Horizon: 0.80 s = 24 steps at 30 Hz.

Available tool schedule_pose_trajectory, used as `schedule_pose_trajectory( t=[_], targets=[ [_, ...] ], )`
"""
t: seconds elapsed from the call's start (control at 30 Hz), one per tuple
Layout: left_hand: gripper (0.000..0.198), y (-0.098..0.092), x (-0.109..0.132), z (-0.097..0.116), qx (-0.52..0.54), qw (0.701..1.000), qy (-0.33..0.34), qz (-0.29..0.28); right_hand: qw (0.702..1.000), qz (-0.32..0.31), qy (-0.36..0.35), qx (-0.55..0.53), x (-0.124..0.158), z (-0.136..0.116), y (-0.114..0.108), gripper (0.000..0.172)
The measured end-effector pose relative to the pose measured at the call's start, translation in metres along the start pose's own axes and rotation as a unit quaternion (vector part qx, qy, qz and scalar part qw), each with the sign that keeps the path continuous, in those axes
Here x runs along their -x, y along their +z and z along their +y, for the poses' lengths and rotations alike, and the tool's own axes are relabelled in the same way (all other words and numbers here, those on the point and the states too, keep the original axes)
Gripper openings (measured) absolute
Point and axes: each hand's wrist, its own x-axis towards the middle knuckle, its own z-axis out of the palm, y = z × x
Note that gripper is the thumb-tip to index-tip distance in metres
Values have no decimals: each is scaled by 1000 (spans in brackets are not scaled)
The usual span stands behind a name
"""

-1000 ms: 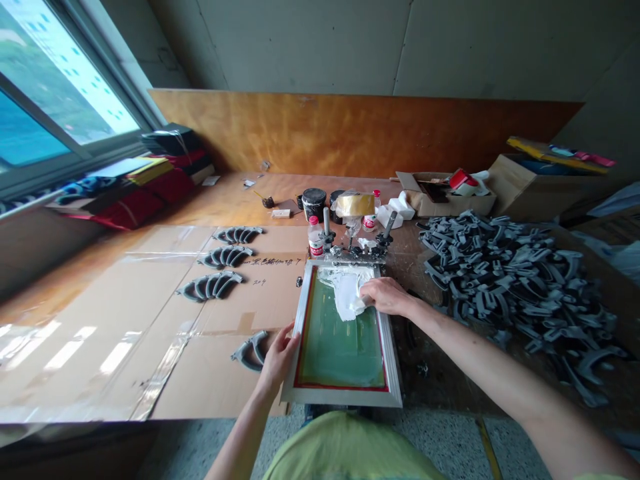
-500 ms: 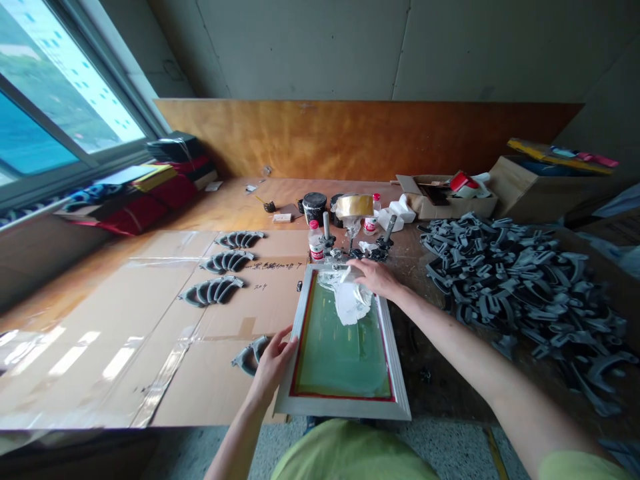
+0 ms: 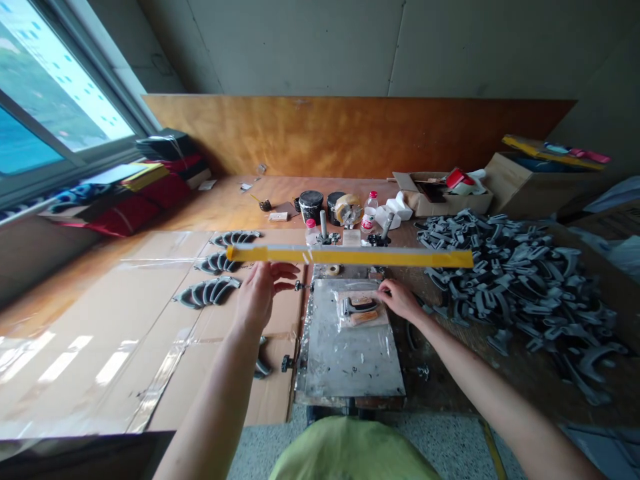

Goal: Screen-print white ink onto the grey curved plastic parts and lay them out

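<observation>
The screen printing frame (image 3: 350, 257) is tilted up, its yellow-taped front edge facing me. My left hand (image 3: 260, 297) is at its left end, fingers curled beneath the edge and partly hidden by it. Below the raised frame, a curved grey plastic part (image 3: 360, 305) lies in a holder on the metal base plate (image 3: 350, 367), with clear film around it. My right hand (image 3: 400, 300) is just right of the part, fingertips drawn together at the film's edge. Whatever those fingertips hold is too small to tell.
Rows of grey curved parts (image 3: 207, 293) lie on cardboard at left. A large heap of similar parts (image 3: 505, 280) is at right. Behind the frame stand clamp posts (image 3: 385, 227), a black tub (image 3: 311, 205), a tape roll (image 3: 349, 210) and a red-capped bottle (image 3: 369, 212).
The screen printing frame has swung up from lying flat, uncovering the base plate and grey part. My left hand rose with it. My right hand left the white-smeared tool and moved down beside the part.
</observation>
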Motion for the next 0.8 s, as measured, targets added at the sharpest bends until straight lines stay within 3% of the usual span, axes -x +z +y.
schedule_pose_trajectory(
  t=[0.1, 0.17, 0.23, 0.3, 0.37, 0.43, 0.5, 0.53, 0.57, 0.63, 0.7, 0.73, 0.8],
  targets=[
    [50, 9, -6, 2, 29, 999, 8, 25, 997, -54, -56, 15, 13, -14, 24, 21],
    [52, 12, 8, -15, 44, 998, -8, 42, 995, -63, -66, 31, 16, -28, 27, 18],
    [58, 16, 35, -46, 24, 993, -115, 3, 995, -48, -76, 33, 23, -48, 27, 11],
    [65, 20, 68, -82, -18, 953, -290, -91, 991, -24, -125, 32, 38, -76, 30, 9],
    [63, 21, 97, -114, -1, 924, -369, -101, 977, -19, -212, 30, 55, -103, 38, 14],
    [55, 11, 116, -137, 7, 919, -389, -61, 954, -39, -298, 11, 66, -111, 46, 20],
    [47, -15, 124, -151, -16, 922, -386, -4, 949, -52, -312, -11, 66, -90, 46, 20],
    [45, -34, 125, -155, -36, 923, -382, 32, 959, -46, -278, -11, 62, -66, 41, 19],
    [43, -57, 126, -158, -57, 922, -375, 71, 974, -38, -222, 2, 57, -37, 33, 22],
    [40, -106, 128, -165, -112, 911, -357, 172, 996, -12, -46, 70, 50, 32, 10, 34],
    [41, -151, 133, -174, -176, 894, -334, 239, 983, -40, 85, 155, 51, 96, -12, 36],
    [42, -169, 137, -179, -207, 887, -323, 256, 978, -42, 112, 171, 55, 121, -21, 35],
    [45, -191, 143, -187, -276, 876, -316, 236, 971, -48, 137, 190, 67, 154, -31, 32]
  ],
)
